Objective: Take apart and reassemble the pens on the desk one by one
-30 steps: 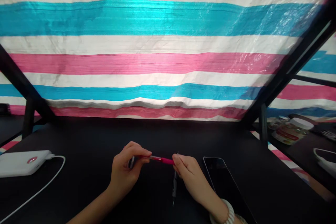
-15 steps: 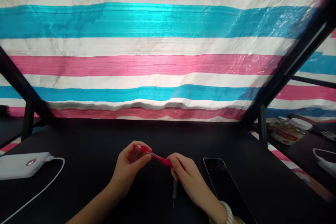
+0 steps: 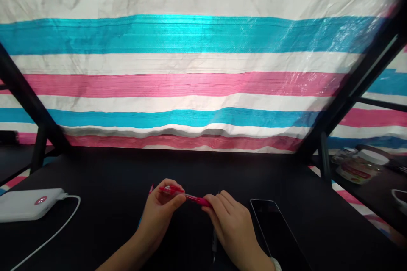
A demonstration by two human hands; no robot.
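A red pen [image 3: 192, 197] is held nearly level above the dark table, one end in each hand. My left hand [image 3: 160, 209] pinches its left part between thumb and fingers. The fingers of my right hand [image 3: 232, 224] are closed around the pen's right end, hiding its tip. Under the right hand lies a grey pen [image 3: 214, 245], partly covered by it. Behind the left hand, a small pink tip [image 3: 151, 188] and a bit of blue peek out; what they belong to is mostly hidden.
A phone [image 3: 280, 233] lies right of my right hand. At the left is a white power bank [image 3: 32, 205] with a white cable [image 3: 68, 220]. A jar [image 3: 361, 167] stands on a surface to the right. Black frame bars and a striped sheet [image 3: 190, 63] rise behind the table [image 3: 104, 173].
My right hand has turned so its back faces up more, still closed on the pen's end. The pen is more level. The view has tilted up slightly.
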